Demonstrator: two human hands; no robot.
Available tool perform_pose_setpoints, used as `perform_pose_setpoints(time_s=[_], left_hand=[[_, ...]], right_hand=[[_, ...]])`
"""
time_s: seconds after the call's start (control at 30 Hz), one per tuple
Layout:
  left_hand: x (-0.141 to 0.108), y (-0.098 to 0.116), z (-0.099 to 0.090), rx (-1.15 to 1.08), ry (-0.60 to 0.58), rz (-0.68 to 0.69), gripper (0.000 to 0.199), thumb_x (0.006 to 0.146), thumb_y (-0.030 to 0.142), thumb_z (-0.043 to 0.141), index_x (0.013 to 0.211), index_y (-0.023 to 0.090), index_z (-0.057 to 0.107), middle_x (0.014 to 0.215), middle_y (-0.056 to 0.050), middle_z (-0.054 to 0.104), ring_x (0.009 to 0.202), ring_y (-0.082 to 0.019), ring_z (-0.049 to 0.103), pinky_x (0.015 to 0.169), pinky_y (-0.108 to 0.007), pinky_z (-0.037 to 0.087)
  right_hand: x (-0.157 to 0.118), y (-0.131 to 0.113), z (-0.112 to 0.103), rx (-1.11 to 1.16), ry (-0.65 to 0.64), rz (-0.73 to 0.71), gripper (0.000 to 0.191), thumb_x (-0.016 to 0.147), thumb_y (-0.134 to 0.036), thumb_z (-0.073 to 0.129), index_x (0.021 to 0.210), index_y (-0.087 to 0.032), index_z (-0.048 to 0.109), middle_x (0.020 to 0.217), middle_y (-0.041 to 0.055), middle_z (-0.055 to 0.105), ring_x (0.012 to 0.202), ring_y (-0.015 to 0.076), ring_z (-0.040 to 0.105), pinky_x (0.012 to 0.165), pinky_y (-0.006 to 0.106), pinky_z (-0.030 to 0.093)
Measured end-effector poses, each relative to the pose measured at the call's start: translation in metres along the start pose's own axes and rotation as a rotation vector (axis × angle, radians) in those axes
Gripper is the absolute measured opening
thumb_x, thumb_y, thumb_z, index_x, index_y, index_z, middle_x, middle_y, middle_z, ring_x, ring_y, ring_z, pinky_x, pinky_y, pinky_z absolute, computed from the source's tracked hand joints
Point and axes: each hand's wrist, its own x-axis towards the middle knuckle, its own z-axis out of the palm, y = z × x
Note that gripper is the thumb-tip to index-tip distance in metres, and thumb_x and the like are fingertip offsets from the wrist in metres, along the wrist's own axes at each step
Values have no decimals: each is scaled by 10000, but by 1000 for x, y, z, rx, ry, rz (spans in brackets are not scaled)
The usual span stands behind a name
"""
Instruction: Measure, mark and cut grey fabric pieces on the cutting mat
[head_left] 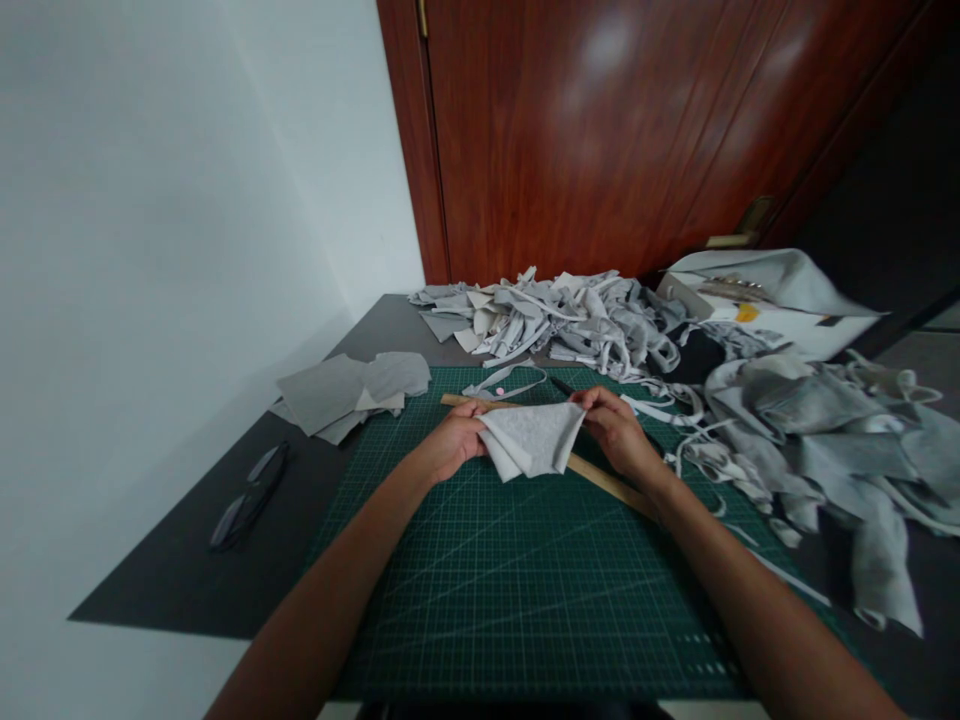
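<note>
A light grey piece of fabric (534, 437) is stretched between my two hands above the green cutting mat (525, 600). My left hand (455, 441) pinches its left upper corner, and folds hang down below those fingers. At the right upper corner, my right hand (616, 432) is closed on the cloth edge. Beneath the fabric a wooden ruler (611, 484) lies slantwise on the mat, partly covered by the cloth and my right arm. Just behind the cloth are a thin fabric strip (517, 368) and a dark, slender tool (561, 386) whose kind I cannot make out.
Flat grey fabric pieces (330, 390) lie at the left, with eyeglasses (250, 495) nearer me. A heap of fabric scraps (555, 315) stretches along the back. More cloth (840, 430) is piled at the right, before a white box (795, 318). A wooden door (600, 140) stands behind.
</note>
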Motion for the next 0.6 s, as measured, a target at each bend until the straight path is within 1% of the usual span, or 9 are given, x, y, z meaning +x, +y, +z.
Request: perform_pose_setpoints(time_s=[0.1, 0.2, 0.27, 0.4, 0.5, 0.6], left_hand=[[4, -3, -3, 12, 6, -3, 342, 685, 165, 750, 801, 217, 433, 805, 3, 601, 704, -177, 624, 647, -329, 562], [7, -3, -7, 10, 20, 11, 328, 680, 147, 758, 785, 206, 453, 788, 14, 584, 704, -157, 612, 667, -310, 558], [8, -3, -9, -3, 38, 16, 326, 652, 109, 738, 769, 203, 448, 776, 21, 572, 702, -147, 601, 671, -297, 551], [12, -4, -12, -41, 79, 8, 377, 565, 46, 673, 741, 215, 386, 725, 37, 539, 646, -133, 569, 628, -265, 514], [14, -7, -12, -61, 99, -3, 404, 548, 30, 675, 735, 219, 371, 721, 37, 539, 650, -137, 579, 639, -268, 514], [15, -8, -11, -68, 107, -10, 384, 567, 26, 687, 737, 217, 401, 704, 39, 537, 630, -141, 573, 620, -262, 497]], right_hand=[[-2, 2, 2, -19, -13, 30, 176, 735, -288, 730, 795, -266, 566, 891, -4, 691, 745, 195, 601, 669, 316, 463], [-2, 4, 4, -3, -2, 44, 208, 745, -297, 766, 801, -266, 569, 809, -25, 643, 699, 178, 571, 639, 303, 462], [-1, 5, 5, 33, 41, 50, 207, 744, -283, 752, 803, -270, 554, 755, -43, 593, 650, 165, 539, 596, 291, 449], [0, 4, 8, 101, 134, 96, 211, 684, -257, 716, 778, -271, 527, 672, -61, 516, 571, 149, 480, 512, 265, 378], [-1, 2, 11, 105, 116, 178, 157, 665, -267, 705, 721, -253, 559, 612, -57, 482, 534, 132, 423, 489, 255, 313], [-2, 1, 12, 78, 92, 209, 135, 689, -293, 698, 665, -240, 576, 578, -52, 450, 521, 123, 377, 482, 257, 255]])
